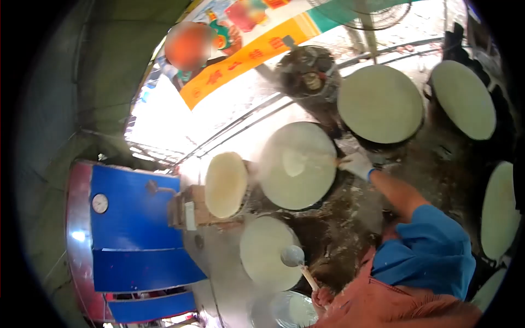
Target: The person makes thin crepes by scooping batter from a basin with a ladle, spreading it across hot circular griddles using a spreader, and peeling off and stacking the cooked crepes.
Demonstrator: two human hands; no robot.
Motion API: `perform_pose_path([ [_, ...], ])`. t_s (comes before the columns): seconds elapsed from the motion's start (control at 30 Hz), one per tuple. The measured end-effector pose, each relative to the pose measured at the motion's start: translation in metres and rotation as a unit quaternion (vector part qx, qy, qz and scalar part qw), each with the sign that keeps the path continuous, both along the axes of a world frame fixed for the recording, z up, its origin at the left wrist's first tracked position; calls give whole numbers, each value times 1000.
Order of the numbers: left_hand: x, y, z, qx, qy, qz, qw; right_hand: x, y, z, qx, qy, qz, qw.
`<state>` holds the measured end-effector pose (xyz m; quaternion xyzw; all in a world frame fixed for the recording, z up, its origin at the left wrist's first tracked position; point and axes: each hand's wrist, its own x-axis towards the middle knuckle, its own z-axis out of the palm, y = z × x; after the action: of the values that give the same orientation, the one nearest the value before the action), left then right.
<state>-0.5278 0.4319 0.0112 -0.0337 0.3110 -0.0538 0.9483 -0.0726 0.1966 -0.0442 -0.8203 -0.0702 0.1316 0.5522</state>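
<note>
- The single view comes from a camera on the wearer's head, looking forward and steeply down.
- The wearer's blue sleeve (pixel 424 246) and reddish apron (pixel 350 298) sit nearest, entering from the lower right.
- Both hands are in frame: the gloved right hand (pixel 356 165) right of centre, the left hand (pixel 322 297) near the bottom edge.
- Pale round griddles (pixel 298 191) fill the middle distance; an orange banner (pixel 246 63) stands farther off, upper left of centre.
- A wide lens bends the scene, with dark corners.
</note>
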Motion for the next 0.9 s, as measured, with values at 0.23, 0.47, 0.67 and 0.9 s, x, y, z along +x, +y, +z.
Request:
perform_pose_path([
  [0.23, 15, 22, -22, -48, -114, 82, 989, 54, 26, 4, -293, -343, 61, 891],
  [0.47, 123, 68, -32, -92, -71, 53, 992, 51, -9, -33, -244, -330, 10, 912],
  [0.67, 245, 67, -15, -46, -95, 16, 994, 25, -39, -13, -307, -305, -22, 901],
  [0.9, 324, 11, -30, 162, 22, -58, 985, -86, 10, -25, -263, -290, 61, 918],
])
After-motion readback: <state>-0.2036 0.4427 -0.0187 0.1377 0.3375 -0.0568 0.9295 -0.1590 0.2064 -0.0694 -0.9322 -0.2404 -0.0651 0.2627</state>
